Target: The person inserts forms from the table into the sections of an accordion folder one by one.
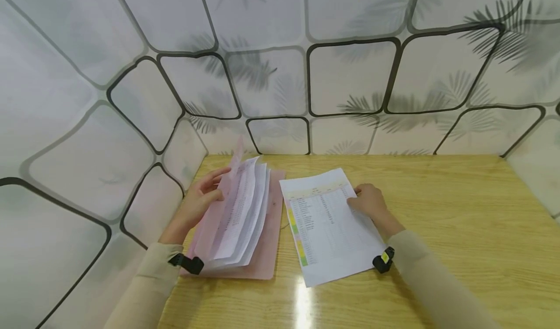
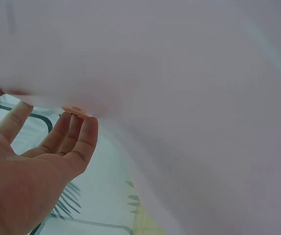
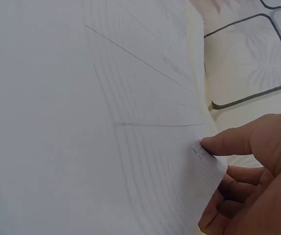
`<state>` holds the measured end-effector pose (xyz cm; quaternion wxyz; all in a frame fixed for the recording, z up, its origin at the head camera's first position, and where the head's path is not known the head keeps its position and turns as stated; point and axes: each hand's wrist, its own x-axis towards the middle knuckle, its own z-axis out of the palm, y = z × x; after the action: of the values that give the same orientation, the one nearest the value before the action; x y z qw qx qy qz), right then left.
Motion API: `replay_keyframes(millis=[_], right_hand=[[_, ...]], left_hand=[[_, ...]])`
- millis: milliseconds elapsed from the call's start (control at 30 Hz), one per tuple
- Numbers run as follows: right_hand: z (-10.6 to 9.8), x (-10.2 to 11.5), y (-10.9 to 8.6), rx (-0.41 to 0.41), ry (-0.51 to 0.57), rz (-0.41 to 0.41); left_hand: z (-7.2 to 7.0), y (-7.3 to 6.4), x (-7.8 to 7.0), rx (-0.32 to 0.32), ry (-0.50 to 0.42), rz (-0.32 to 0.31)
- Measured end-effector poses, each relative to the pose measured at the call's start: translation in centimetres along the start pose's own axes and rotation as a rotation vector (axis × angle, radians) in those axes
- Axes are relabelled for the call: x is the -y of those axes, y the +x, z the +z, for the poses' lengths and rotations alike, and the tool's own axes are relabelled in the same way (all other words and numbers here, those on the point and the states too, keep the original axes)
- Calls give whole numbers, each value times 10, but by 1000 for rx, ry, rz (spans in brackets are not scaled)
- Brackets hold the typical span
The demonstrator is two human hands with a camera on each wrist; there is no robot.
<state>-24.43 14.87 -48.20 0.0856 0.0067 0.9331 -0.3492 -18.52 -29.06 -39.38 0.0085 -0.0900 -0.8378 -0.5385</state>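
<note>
A translucent pink plastic folder [image 1: 276, 207] lies on the left of the table, its front cover [image 2: 179, 98] raised and several printed sheets [image 1: 238, 222] fanned upright inside. My left hand [image 1: 202, 201] holds this cover by its outer edge, with several fingertips [image 2: 90, 125] at the edge in the left wrist view. To the folder's right, my right hand [image 1: 371, 203] pinches the right edge of a printed paper [image 1: 332, 227], which carries a table and a yellow, green and pink strip. In the right wrist view the thumb [image 3: 228, 142] presses on the paper's face, other fingers behind it.
A wood-grain table [image 1: 463, 222] spreads under everything and runs on to the right. Patterned walls [image 1: 350, 81] with leaf and outline motifs stand behind it and along the left, close to my left arm.
</note>
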Motion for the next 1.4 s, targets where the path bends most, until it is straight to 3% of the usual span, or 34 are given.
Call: replay_keyframes(millis=[267, 400, 500, 867, 1400], right_hand=[[-22, -5, -5, 164, 270, 56], [-29, -4, -7, 207, 453, 77], [-34, 0, -8, 213, 526, 85], [-37, 7, -10, 221, 560, 83], [-14, 23, -4, 247, 630, 27]], left_hand=[[-1, 1, -1, 3, -18, 6], [-1, 1, 0, 9, -14, -4], [-1, 1, 1, 10, -11, -7], [0, -1, 1, -7, -27, -2], [-1, 0, 4, -24, -24, 7]])
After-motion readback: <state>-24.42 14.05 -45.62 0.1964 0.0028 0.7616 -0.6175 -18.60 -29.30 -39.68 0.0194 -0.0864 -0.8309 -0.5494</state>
